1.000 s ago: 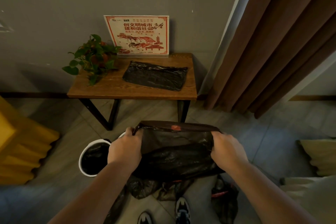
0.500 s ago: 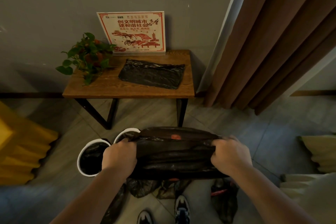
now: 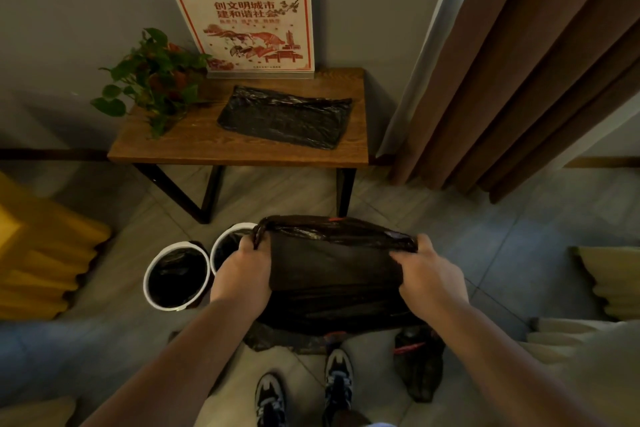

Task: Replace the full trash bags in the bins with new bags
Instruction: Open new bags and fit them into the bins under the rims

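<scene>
A black trash bag (image 3: 332, 274) hangs stretched wide between the two hands, held above the floor (image 3: 519, 253) in front of the person's shoes (image 3: 337, 374). The left hand (image 3: 242, 270) grips the bunched left corner of its top edge, and the right hand (image 3: 429, 277) has its fingers curled round the right corner, so the hands are well apart with the plastic taut between them. Just to the left stand two white bins, touching each other: the nearer bin (image 3: 146, 284) and the farther bin (image 3: 221, 236), each lined with dark plastic; the left hand partly hides the farther one. Under the held bag lies crumpled black plastic (image 3: 277, 340), and a tied-off full bag (image 3: 419, 364) sits on the floor by the right shoe. Beyond, a wooden surface (image 3: 242, 152) carries a flat folded bag (image 3: 284, 118), a leafy plant (image 3: 156, 76) and a red-and-white sign (image 3: 246, 28) against the wall. A brown curtain (image 3: 519, 62) hangs to the right.
</scene>
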A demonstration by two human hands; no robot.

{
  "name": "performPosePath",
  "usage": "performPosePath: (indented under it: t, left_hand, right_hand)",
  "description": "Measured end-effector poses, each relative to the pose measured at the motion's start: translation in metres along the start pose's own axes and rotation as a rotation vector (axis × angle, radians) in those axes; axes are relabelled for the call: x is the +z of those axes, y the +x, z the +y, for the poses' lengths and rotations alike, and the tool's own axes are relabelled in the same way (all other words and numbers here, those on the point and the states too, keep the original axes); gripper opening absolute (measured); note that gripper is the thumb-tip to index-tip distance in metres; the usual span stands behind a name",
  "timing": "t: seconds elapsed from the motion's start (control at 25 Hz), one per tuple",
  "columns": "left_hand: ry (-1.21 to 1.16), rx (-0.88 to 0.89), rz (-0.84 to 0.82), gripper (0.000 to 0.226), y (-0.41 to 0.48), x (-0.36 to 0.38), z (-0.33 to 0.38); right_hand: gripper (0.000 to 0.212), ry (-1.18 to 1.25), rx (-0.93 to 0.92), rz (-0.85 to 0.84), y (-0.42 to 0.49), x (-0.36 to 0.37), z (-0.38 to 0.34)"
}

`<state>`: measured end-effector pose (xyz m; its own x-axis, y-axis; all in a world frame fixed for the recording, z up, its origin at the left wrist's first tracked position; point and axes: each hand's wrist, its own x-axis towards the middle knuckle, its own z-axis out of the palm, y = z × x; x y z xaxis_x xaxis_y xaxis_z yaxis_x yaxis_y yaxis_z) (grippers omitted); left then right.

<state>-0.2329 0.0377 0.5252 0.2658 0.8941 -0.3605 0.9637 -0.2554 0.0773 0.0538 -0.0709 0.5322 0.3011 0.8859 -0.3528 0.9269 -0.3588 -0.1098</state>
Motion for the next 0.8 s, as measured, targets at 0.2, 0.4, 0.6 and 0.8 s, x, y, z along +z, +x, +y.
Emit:
performPosePath:
  t: [0.2,0.4,0.6,0.8]
  left_hand:
    - [-0.031,0.054,-0.103,0.092,-0.006,0.009,0.008]
    - [0.121,0.083,-0.188,0.035,-0.010,0.014,0.014]
    - [-0.103,-0.123,0.067,0.029,-0.005,0.019,0.024]
    - [-0.299,-0.148,-0.025,0.075,-0.003,0.030,0.035]
  right_hand:
    - [0.074,0.089,0.000,0.009,0.008,0.005,0.012]
    - [0.052,0.049,-0.015,0.122,0.013,0.011,0.030]
    - [0.010,0.014,-0.013,0.250,0.017,0.022,0.038]
    - [0.022,0.126,-0.109,0.185,0.023,0.032,0.041]
